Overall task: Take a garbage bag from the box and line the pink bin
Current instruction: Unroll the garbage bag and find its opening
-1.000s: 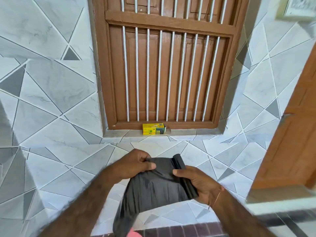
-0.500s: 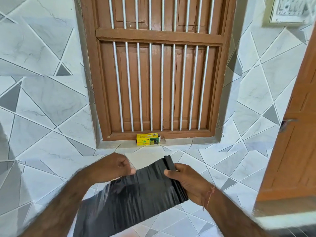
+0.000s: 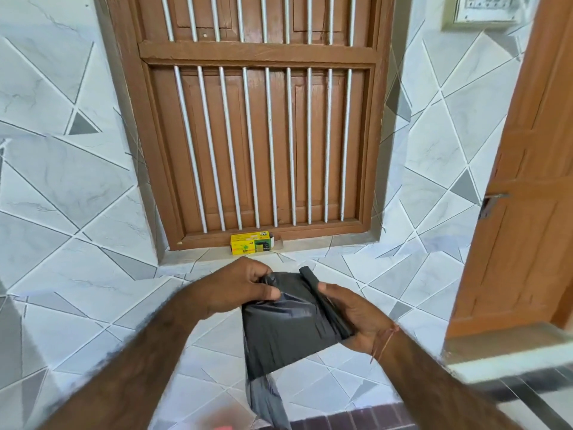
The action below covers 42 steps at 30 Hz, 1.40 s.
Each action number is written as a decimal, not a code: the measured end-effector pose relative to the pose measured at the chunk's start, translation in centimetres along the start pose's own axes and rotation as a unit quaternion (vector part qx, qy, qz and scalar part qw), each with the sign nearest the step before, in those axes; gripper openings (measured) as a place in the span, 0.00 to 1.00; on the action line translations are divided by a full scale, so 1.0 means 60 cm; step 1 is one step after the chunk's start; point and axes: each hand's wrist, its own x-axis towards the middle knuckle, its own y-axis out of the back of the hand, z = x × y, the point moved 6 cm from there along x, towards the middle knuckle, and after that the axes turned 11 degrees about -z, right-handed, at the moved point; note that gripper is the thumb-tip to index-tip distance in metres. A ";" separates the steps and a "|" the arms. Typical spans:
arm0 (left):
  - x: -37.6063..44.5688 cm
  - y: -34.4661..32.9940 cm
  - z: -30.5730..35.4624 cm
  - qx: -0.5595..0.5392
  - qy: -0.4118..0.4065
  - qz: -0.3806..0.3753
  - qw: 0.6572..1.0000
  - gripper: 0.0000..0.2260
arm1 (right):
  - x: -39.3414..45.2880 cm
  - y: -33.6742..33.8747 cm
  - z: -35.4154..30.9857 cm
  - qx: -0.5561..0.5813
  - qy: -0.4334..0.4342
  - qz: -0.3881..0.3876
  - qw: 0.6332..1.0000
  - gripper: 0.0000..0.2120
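A black garbage bag (image 3: 285, 330) hangs partly unrolled between both my hands in front of the tiled wall. My left hand (image 3: 245, 287) pinches its bunched top left corner. My right hand (image 3: 350, 315) grips the still rolled right edge, thumb on top. The bag's loose end trails down toward the frame's bottom. The yellow bag box (image 3: 251, 243) lies on the window ledge, its right end flap open. A blurred pink patch (image 3: 224, 425) shows at the bottom edge; I cannot tell whether it is the bin.
A brown wooden window (image 3: 257, 119) with white bars fills the wall ahead. An orange-brown door (image 3: 524, 212) stands open at the right. A switch plate (image 3: 483, 10) is mounted at the top right. A dark brick-patterned strip (image 3: 356, 420) runs along the bottom.
My left hand came back in from the left and now bunches the bag's top corner close to my right hand. The spread sheet has narrowed and hangs down.
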 end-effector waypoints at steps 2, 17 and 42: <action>-0.001 0.008 0.011 0.066 0.024 -0.012 0.997 0.06 | -0.004 0.004 0.003 -0.020 0.002 0.008 1.000 0.24; -0.040 0.049 -0.025 0.171 0.085 -0.027 0.981 0.06 | 0.001 -0.009 -0.002 -0.075 -0.001 0.087 0.993 0.20; -0.032 0.053 -0.085 0.016 0.079 0.013 0.997 0.28 | 0.006 -0.058 -0.031 -0.185 0.042 0.076 0.979 0.07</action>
